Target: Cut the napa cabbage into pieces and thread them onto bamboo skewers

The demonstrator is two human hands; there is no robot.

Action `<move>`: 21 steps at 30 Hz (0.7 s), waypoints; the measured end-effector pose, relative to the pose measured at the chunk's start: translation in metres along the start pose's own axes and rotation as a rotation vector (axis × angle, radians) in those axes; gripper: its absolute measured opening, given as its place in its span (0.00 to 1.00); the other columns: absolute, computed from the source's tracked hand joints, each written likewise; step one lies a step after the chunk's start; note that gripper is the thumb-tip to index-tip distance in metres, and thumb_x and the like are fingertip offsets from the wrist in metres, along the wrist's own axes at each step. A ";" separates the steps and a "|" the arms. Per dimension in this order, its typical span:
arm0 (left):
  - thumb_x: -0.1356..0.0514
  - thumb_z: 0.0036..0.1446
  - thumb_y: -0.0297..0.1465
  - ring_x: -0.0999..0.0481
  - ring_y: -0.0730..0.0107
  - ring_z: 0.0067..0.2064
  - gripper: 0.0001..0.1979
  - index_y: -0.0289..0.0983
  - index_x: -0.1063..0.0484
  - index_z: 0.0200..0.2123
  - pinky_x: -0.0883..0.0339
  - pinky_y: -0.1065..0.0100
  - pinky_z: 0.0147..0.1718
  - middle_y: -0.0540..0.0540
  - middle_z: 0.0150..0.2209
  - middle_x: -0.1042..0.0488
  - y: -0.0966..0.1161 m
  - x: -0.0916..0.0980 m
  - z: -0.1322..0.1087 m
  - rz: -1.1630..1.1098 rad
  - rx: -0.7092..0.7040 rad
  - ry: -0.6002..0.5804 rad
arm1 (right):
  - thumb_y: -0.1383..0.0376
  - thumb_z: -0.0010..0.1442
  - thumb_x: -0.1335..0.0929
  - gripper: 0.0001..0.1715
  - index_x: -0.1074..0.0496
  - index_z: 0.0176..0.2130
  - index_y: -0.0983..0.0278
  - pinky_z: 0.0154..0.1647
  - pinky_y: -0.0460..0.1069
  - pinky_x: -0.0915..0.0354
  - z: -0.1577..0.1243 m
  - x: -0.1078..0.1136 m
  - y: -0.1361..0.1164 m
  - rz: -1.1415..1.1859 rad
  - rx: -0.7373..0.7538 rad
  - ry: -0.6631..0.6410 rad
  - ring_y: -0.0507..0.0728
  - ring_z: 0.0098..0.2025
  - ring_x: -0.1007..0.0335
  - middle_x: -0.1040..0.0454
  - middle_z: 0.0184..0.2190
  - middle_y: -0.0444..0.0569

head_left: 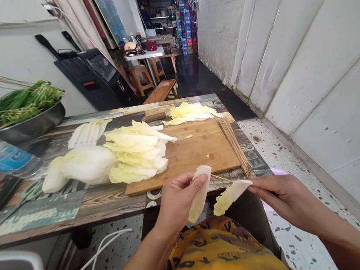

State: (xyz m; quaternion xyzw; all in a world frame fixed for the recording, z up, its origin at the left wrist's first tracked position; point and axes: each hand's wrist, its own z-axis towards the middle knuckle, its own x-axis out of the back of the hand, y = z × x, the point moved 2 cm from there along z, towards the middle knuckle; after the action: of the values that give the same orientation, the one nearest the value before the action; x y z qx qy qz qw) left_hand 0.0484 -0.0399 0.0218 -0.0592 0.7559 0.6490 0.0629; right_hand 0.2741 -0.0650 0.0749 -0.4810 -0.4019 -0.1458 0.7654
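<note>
My left hand (180,199) pinches a pale cabbage leaf piece (201,194) just in front of the table edge. Another leaf piece (231,196) is pinched at its white end by my right hand (283,198). A thin wooden skewer (221,177) spans the gap between the two pieces. Beyond my hands lies a wooden cutting board (193,151), with cut cabbage leaves (138,153) piled over its left side and more leaves (192,112) at its far edge. A bundle of skewers (233,144) rests along the board's right side.
Whole cabbage (84,164), sliced white pieces (88,133), scissors (32,190), a black-handled knife (0,195) and a plastic bottle (14,158) are on the table's left. Behind them sits a metal bowl (35,124) of greens. A white cable (93,260) hangs below left.
</note>
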 end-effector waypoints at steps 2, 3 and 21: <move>0.31 0.45 0.39 0.33 0.75 0.25 0.12 0.36 0.20 0.27 0.41 0.74 0.25 0.50 0.23 0.25 0.002 0.000 -0.001 0.036 0.004 -0.021 | 0.64 0.65 0.38 0.16 0.24 0.47 0.56 0.31 0.44 0.32 0.002 0.002 0.002 0.040 -0.012 -0.041 0.52 0.30 0.27 0.22 0.31 0.44; 0.31 0.45 0.39 0.33 0.75 0.25 0.12 0.36 0.20 0.27 0.41 0.74 0.25 0.50 0.23 0.25 0.002 0.000 -0.002 0.053 0.007 -0.032 | 0.63 0.65 0.38 0.15 0.24 0.46 0.56 0.30 0.44 0.32 0.003 0.003 0.003 0.064 -0.022 -0.063 0.52 0.28 0.28 0.22 0.28 0.43; 0.31 0.45 0.34 0.23 0.65 0.32 0.04 0.43 0.18 0.28 0.31 0.67 0.34 0.46 0.30 0.20 0.017 -0.009 -0.011 -0.015 -0.191 -0.113 | 0.65 0.65 0.38 0.16 0.25 0.49 0.59 0.33 0.45 0.33 0.005 0.003 0.004 0.146 0.113 -0.015 0.52 0.33 0.26 0.22 0.34 0.47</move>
State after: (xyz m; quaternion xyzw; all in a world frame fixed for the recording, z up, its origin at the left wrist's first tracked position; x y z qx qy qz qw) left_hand 0.0546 -0.0482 0.0419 -0.0337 0.6855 0.7197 0.1043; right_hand 0.2759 -0.0583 0.0759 -0.4662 -0.3791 -0.0631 0.7968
